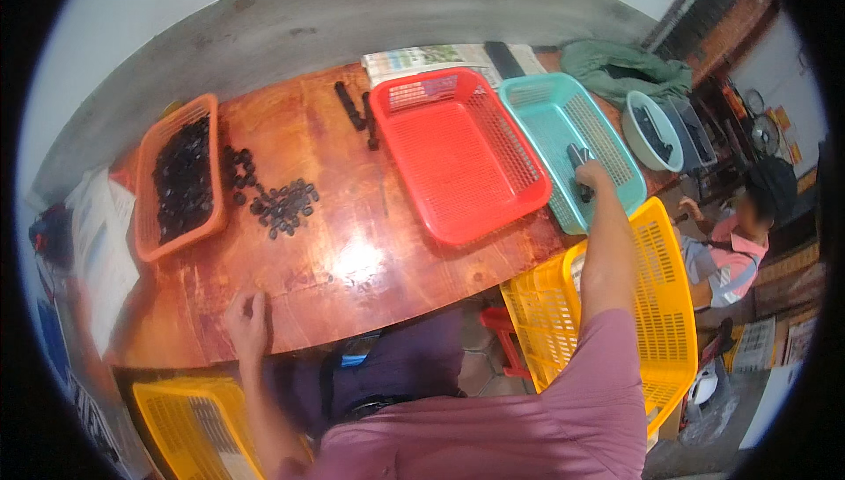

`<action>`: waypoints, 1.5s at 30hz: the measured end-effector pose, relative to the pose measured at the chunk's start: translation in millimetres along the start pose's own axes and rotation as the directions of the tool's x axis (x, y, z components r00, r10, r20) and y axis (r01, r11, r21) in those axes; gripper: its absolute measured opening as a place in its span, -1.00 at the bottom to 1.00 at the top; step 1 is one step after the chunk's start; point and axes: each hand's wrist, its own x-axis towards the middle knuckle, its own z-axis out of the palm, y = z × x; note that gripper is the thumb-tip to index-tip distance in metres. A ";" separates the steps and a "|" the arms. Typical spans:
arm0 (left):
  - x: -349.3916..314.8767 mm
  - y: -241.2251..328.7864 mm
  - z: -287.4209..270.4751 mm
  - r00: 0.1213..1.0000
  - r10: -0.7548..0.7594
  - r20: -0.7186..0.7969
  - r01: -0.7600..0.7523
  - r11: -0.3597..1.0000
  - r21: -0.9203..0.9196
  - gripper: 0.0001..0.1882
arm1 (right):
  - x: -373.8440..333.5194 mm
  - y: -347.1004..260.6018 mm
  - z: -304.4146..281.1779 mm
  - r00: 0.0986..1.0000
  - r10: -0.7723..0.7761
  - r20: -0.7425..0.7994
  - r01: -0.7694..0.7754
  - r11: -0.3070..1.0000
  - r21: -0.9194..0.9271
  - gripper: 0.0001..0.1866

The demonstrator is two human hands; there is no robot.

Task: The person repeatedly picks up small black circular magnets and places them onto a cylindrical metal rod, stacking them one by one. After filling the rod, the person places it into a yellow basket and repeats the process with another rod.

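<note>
At the right, my right hand (594, 176) reaches into the teal plastic basket (534, 84). Its fingers close around a dark, shiny elongated thing (578, 155), partly hidden by the hand, whose kind I cannot tell. My left hand (249, 322) rests near the table's front edge with its fingers curled; whether anything is inside is hidden. Beyond it lies a loose group of small black oval pieces (286, 207). An orange basket (145, 172) at the left holds a heap of similar black pieces. A red basket (444, 146) stands beside the teal one.
Black rods (349, 106) lie left of the red basket on the wooden table (387, 278). Yellow crates (664, 304) stand below the table's edge. A pale bowl (653, 163) with dark pieces and a green cloth (625, 71) sit beyond. Another person (735, 247) sits at the right.
</note>
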 end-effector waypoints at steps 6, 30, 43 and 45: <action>2.2 -17.7 4.3 0.997 0.058 -0.045 -0.058 0.998 -0.005 -0.82 | -26.0 -39.9 -24.3 0.891 -0.161 -0.425 0.275 0.936 0.222 -0.55; 3.1 -4.8 -6.0 1.000 -0.008 0.013 0.013 0.904 -0.428 -0.79 | -351.3 -284.9 56.7 0.504 -0.859 -0.085 0.676 0.332 0.657 -0.76; 67.5 32.5 47.5 0.901 0.002 0.433 0.420 0.242 -0.875 -0.57 | -423.5 -312.9 180.0 0.149 -0.779 -0.609 0.964 -0.022 0.264 -0.58; 75.7 27.6 45.1 0.883 -0.014 0.470 0.465 0.167 -0.869 -0.55 | -407.4 -309.8 166.0 0.256 -0.793 -0.553 0.909 0.002 0.417 -0.69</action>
